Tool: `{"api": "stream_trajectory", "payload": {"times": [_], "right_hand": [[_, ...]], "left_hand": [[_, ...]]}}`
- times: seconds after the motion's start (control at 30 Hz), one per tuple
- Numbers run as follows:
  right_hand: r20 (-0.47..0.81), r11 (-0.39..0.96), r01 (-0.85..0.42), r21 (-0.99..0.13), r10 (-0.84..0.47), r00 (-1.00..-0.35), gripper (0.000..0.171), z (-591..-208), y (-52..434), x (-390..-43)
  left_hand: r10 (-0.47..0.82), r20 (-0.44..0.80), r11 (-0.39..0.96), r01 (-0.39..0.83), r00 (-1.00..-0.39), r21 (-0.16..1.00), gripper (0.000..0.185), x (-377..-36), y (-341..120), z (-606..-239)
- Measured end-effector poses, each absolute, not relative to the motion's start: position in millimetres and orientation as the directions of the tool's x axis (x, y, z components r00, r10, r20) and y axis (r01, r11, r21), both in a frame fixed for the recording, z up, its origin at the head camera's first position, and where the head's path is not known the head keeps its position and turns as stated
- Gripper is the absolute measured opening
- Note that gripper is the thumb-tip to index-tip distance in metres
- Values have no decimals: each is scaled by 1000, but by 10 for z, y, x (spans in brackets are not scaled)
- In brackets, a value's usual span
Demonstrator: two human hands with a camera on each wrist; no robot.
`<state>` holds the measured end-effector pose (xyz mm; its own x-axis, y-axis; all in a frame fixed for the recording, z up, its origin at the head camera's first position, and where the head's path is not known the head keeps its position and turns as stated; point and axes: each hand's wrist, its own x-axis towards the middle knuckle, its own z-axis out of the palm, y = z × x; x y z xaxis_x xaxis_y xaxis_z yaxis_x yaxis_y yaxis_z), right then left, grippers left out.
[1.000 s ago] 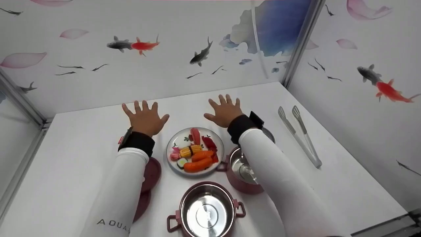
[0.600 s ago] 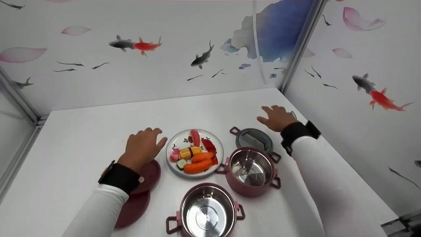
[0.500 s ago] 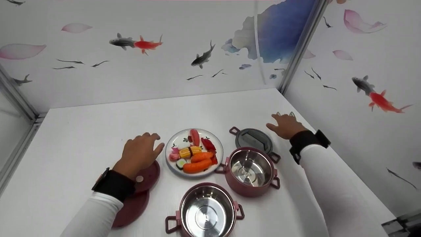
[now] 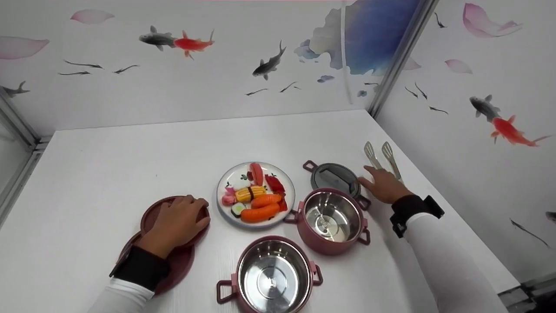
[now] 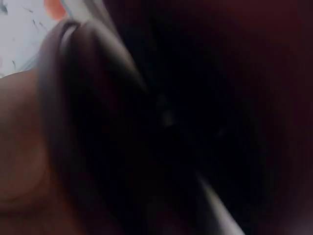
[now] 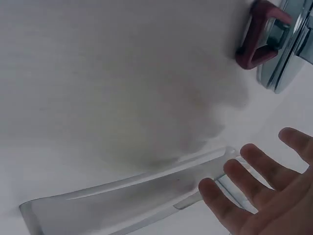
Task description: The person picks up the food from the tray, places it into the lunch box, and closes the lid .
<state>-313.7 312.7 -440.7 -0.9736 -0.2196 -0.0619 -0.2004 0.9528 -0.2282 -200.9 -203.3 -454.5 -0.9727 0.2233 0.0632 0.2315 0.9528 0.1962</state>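
My left hand [image 4: 176, 224] reaches over the upper of two dark red round lids and grips it with bent fingers; its top is largely covered. The lower lid [image 4: 182, 265] lies partly underneath on the table. In the left wrist view the gripped lid [image 5: 51, 93] is dark and blurred beside the hand. My right hand [image 4: 384, 186] is held with spread fingers above the metal tongs [image 4: 370, 152], holding nothing. The right wrist view shows the tongs [image 6: 127, 183] below the separated fingertips.
A plate [image 4: 223, 180] of toy-like sushi and vegetables sits mid-table. Two dark red pots with steel insides, the near pot [image 4: 239, 300] and the right pot [image 4: 315, 243], stand closer. A round dark grey piece [image 4: 334, 176] with red handles lies behind. Patterned walls [image 4: 217, 95] border the table.
Both hands first stretched forward with spread fingers. The left has come back down and left onto the upper lid and taken hold of it. The right has moved right and nearer, over the tongs.
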Motion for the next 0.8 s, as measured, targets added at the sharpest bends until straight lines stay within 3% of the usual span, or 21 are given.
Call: {"api": "stream_trajectory", "payload": {"times": [0.23,0.4,0.6,0.8], "right_hand": [[65,980,-111,-167,-102,-993,51,-4476,3402,-3143],[169,992,-3,-124,18,-985,52,-4544,3498,-3160],[94,990,87,-115,98,-991,64,-4619,3624,-3172],[104,988,44,-148,60,-993,58,-4689,3669,-3168]], "left_hand": [[237,4,951,233,-972,202,42,-1993,-2023,-4606],[243,5,944,238,-970,228,42,-1999,-2082,-4626],[247,13,925,239,-969,295,42,-2058,-2111,-4675],[255,14,919,247,-967,307,41,-2092,-2097,-4662]]}}
